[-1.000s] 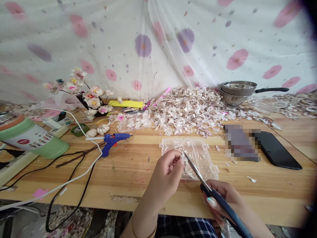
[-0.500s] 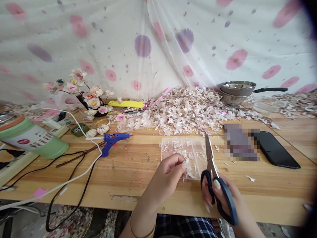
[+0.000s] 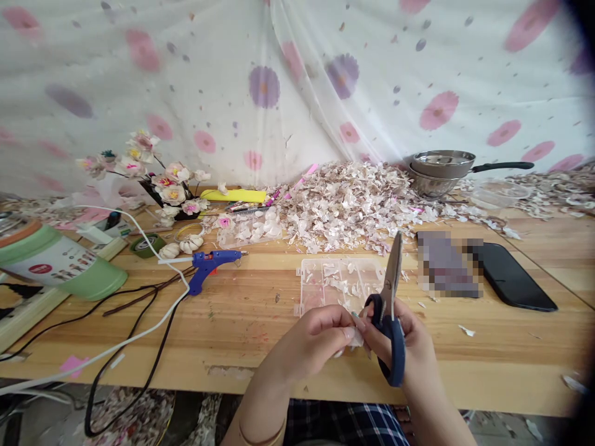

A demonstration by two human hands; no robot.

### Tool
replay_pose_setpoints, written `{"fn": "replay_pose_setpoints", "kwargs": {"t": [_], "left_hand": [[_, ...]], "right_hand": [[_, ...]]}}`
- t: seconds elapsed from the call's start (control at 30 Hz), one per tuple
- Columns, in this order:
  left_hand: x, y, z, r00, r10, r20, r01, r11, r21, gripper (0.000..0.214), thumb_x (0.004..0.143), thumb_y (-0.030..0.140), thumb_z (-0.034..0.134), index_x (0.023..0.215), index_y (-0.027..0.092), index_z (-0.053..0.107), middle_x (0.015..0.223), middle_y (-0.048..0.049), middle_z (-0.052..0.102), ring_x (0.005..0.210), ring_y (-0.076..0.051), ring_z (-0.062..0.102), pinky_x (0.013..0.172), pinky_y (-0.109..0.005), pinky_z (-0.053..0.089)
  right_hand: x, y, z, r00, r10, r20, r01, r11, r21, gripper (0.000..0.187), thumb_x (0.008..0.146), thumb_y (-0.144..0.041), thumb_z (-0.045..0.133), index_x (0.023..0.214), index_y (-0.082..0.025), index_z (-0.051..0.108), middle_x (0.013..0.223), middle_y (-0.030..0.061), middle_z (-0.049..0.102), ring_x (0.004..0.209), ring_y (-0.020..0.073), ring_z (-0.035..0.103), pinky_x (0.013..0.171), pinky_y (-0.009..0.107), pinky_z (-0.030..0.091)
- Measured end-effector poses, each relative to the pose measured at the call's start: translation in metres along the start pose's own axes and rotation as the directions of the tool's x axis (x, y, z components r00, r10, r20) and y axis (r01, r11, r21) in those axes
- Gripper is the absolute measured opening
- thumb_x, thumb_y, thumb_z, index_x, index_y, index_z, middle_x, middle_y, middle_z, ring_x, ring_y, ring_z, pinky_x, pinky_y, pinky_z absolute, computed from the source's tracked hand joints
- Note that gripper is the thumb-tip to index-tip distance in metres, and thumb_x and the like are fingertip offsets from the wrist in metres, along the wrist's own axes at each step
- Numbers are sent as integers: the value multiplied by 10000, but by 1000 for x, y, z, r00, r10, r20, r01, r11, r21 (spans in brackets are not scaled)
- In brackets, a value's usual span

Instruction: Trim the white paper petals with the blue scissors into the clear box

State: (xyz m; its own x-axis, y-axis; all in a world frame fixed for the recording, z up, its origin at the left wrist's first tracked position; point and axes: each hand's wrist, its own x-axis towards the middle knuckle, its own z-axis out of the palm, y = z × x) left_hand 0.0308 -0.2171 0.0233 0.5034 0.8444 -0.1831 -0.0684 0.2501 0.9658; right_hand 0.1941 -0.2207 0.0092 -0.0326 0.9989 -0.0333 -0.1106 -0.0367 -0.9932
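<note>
My left hand [image 3: 320, 339] is closed in a pinch on a small white petal [image 3: 356, 337] near the table's front edge. My right hand [image 3: 411, 347] holds dark-blue-handled scissors [image 3: 393, 272], their closed blades pointing up and away. The right thumb and fingertips meet the left fingertips at the petal. Just beyond both hands lies a clear plastic compartment box [image 3: 309, 282] with scattered petal pieces in it. Its near side is partly hidden behind my hands.
A large heap of dried petals [image 3: 344, 207] lies at the back, beside stacked metal pans [image 3: 441, 170]. A phone [image 3: 515, 275] rests at right. At left are a blue glue gun [image 3: 207, 266], loose cables [image 3: 139, 334], a green cup [image 3: 74, 266] and artificial flowers [image 3: 171, 186].
My right hand has moved left with the scissors to meet my left hand. My left hand has come slightly nearer the table's front edge, away from the box.
</note>
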Motion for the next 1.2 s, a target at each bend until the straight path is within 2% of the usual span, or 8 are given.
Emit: {"fn": "replay_pose_setpoints", "kwargs": {"t": [0.1,0.2,0.43,0.67,0.87,1.03,1.1,1.2], "left_hand": [[3,-2,0,999,28,-17,-28,999,-30,228,838,372,535,782,151,551,626,25,486,552,-83,398,537,-226,292],[6,-2,5,997,68,-43,-71,995,-75,278,835,420,550,823,143,569,632,19,499,542,-85,421,527,-223,312],[6,0,12,985,102,-138,-117,987,-110,234,821,369,591,837,136,582,650,18,495,549,-79,419,525,-212,322],[3,-7,9,935,223,-277,-253,964,-78,221,858,356,592,779,150,570,631,24,502,564,-83,419,536,-208,327],[3,-6,12,824,333,-458,-464,861,-209,208,821,363,667,811,159,627,590,37,515,546,-83,446,520,-192,364],[1,-3,18,814,365,-451,-508,825,-248,202,825,366,693,817,167,662,624,23,555,569,-84,488,519,-178,393],[1,-4,19,809,374,-454,-517,819,-247,196,832,368,694,829,174,667,647,20,572,594,-85,510,547,-175,417],[2,-5,20,795,386,-467,-526,823,-215,202,838,380,692,836,180,664,655,21,582,609,-86,526,595,-180,445]], "right_hand": [[-1,1,6,978,-110,-178,114,993,12,267,694,-299,818,763,-190,584,596,-37,589,465,88,483,429,183,404],[-4,1,14,894,-229,-385,232,972,-40,205,742,-301,776,774,-194,604,649,-21,625,516,103,543,490,199,466],[-6,6,19,874,-305,-378,294,952,-87,174,766,-283,765,801,-197,619,672,-16,643,558,119,586,526,213,495],[4,13,3,945,-298,-136,322,922,214,303,883,-503,627,880,-204,581,613,-12,592,504,130,546,489,241,467],[1,44,3,980,-117,163,73,965,252,579,837,-756,449,617,-227,538,397,-25,417,316,139,395,323,266,362],[-38,39,-11,927,8,375,-42,996,83,460,797,-614,663,1116,-282,683,884,87,698,756,257,669,708,371,572],[-49,29,-19,876,66,478,-74,997,-3,476,906,-501,593,1343,-315,562,1129,95,676,988,255,658,947,404,505],[-54,21,-23,841,69,536,-101,994,31,482,949,-448,550,1414,-334,494,1244,95,646,1100,244,634,1022,397,460]]}}
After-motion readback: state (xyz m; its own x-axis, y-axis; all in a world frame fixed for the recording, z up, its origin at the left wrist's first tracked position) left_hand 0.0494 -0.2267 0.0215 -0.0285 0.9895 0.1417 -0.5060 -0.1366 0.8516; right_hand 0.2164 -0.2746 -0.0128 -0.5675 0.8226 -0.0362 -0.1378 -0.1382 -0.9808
